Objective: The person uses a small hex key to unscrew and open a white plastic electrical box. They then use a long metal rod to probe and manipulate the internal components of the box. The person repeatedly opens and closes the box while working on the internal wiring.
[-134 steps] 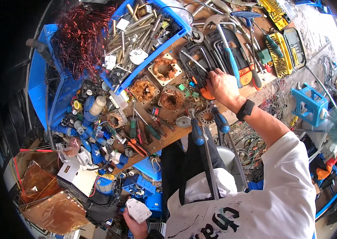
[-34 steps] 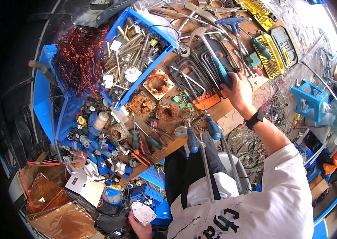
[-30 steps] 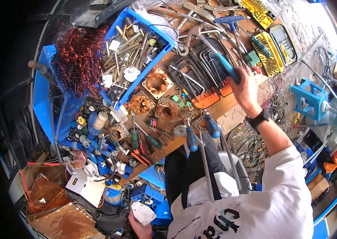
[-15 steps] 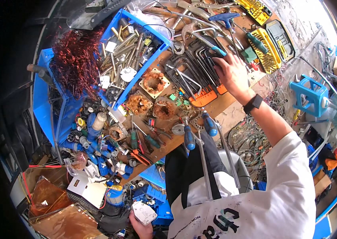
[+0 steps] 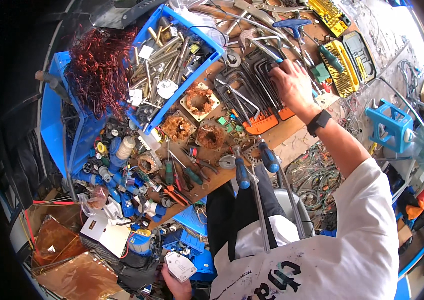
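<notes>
My right hand has its fingers curled over the black-and-orange hex key holders, covering part of the blue-handled hammer; what they grip is hidden. Low in the view, my left hand is closed on a flat silver metal part with clipped corners. Left of the holders lie square flanged parts with rusty centres. Pliers, green-handled screwdrivers and two long blue-handled tools lie along the bench edge. Yellow bit cases stand to the right.
A blue crate of metal pieces and tangled copper wire fill the upper left. Blue fittings crowd the left, above copper-coloured sheets. A blue stool and tangled cables are at the right.
My right hand has moved up and left from the blue hammer handle, which it was gripping a second ago, onto the hex key holders. The hammer has shifted slightly upward. My left hand keeps the silver part.
</notes>
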Tool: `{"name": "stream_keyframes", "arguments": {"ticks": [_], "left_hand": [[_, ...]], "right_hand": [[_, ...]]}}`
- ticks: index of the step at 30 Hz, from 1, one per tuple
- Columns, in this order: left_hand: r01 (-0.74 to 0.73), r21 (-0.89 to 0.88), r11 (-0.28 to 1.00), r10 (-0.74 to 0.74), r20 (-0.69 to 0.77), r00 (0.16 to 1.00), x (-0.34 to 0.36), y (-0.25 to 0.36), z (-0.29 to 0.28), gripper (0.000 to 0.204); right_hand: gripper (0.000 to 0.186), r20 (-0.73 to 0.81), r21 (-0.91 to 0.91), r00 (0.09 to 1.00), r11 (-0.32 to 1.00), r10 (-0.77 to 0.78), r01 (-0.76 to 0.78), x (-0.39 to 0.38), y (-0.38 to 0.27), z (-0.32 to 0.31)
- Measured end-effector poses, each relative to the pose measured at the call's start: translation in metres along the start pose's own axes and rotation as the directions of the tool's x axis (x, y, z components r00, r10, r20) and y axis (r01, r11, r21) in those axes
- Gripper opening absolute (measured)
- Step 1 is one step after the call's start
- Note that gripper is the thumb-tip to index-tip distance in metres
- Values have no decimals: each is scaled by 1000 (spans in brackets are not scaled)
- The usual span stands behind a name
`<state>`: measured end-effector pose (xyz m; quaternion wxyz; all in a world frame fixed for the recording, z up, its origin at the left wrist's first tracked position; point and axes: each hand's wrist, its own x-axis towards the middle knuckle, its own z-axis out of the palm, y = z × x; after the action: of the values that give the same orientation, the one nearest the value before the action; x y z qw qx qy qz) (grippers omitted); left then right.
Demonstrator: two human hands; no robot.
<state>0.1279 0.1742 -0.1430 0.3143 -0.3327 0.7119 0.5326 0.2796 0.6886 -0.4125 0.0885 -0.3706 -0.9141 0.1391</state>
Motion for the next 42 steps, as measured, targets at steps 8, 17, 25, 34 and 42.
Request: {"name": "stream_keyframes", "arguments": {"ticks": [8,17,25,34,42], "left_hand": [[-173,207,963,166,50,985,0,-2,3,41],[-41,-15,999,43,104,994,14,13,-1,42],[-200,-64,978,209,200,957,2,31,29,41],[-235,-313,920,375,533,759,-48,93,108,58],[-105,-405,908,387,718,579,-116,124,125,67]], "right_hand": [[13,-1,637,880,679,475,-366,-21,25,-41],[11,78,995,862,10,500,-96,-45,4,-91],[15,322,946,846,-172,425,-274,-45,-44,-145],[23,347,936,920,-132,182,-327,-51,-148,-257],[12,155,955,972,278,-177,-101,-81,-275,-359]]}}
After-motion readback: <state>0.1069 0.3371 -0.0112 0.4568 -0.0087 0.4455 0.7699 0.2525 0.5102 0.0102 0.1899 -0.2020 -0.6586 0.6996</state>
